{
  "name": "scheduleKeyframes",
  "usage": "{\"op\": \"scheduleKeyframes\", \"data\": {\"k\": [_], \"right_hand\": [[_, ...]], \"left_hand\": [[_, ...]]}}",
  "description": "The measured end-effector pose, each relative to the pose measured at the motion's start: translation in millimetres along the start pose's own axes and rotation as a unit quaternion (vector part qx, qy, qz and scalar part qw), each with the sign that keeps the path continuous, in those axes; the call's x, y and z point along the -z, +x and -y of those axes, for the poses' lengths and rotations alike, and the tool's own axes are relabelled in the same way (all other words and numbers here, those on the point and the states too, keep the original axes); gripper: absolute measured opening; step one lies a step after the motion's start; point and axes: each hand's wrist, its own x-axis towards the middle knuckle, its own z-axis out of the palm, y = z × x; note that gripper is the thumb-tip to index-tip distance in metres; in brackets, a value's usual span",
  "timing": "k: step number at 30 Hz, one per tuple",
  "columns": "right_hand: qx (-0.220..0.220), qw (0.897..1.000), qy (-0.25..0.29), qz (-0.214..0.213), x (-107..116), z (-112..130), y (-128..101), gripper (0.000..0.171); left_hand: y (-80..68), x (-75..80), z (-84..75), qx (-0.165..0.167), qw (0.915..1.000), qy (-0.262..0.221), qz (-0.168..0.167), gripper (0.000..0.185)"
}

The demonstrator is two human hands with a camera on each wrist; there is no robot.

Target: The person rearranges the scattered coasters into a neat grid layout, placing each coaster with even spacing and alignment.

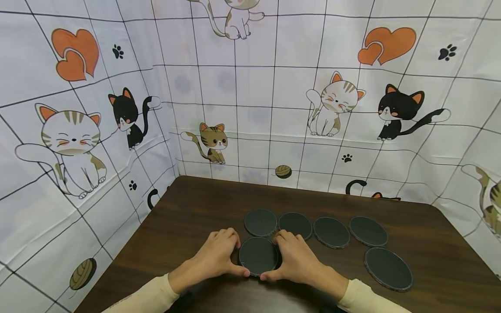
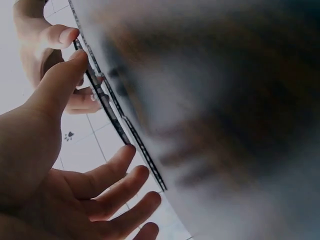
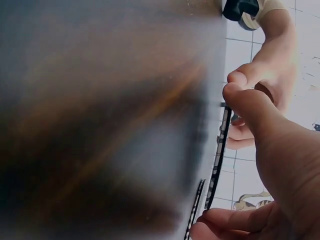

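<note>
Head view: two hands frame one dark round coaster (image 1: pixel 258 255) at lower centre of the brown tabletop (image 1: pixel 188 208).
Left hand (image 1: pixel 217 256) and right hand (image 1: pixel 295 261) curl round its rim, thumbs nearly meeting; five more coasters (image 1: pixel 332 231) lie behind and rightward. Wrist views show only its thin edge (image 2: pixel 102 100) between fingertips.

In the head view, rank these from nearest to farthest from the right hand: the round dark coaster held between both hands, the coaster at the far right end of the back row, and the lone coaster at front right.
1. Round dark coaster between both hands: the right hand touches its edge.
2. Lone round dark coaster at front right: off to the hand's right.
3. Far-right round dark coaster of the back row: right and further back, a close call with the second.
</note>
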Motion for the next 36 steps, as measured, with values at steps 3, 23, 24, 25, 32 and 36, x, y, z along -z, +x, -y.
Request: {"op": "scheduleKeyframes", "data": {"k": [3, 23, 24, 25, 32, 36], "right_hand": [[-0.002, 1.0, -0.006, 0.0, -0.5, -0.5, -0.1, 0.095], [0.001, 0.999, 0.0, 0.04, -0.7, -5.9, -2.5, 0.098], [0.001, 0.999, 0.004, 0.039, 1.5, -7.0, -3.1, 0.098], [0.0, 0.999, 0.008, 0.038, 3.7, -8.8, -4.3, 0.098], [-0.022, 1.0, -0.007, -0.017, 29.4, -32.5, -17.6, 0.081], [-0.036, 0.998, -0.03, -0.051, 48.0, -53.8, -23.7, 0.077]], "left_hand": [[2.3, 0.4, -1.8, -0.002, 0.9999, 0.005, 0.014, 0.066], [19.0, 5.6, -11.1, 0.006, 0.9951, 0.051, 0.084, 0.071], [22.1, 8.6, -12.4, 0.011, 0.9941, 0.057, 0.091, 0.074], [25.5, 11.5, -14.1, 0.017, 0.9934, 0.06, 0.096, 0.077], [67.1, 24.3, -32.7, 0.02, 0.9971, 0.056, 0.047, 0.073], [102.5, 21.3, -51.3, -0.027, 0.9977, 0.06, 0.015, 0.068]]}}
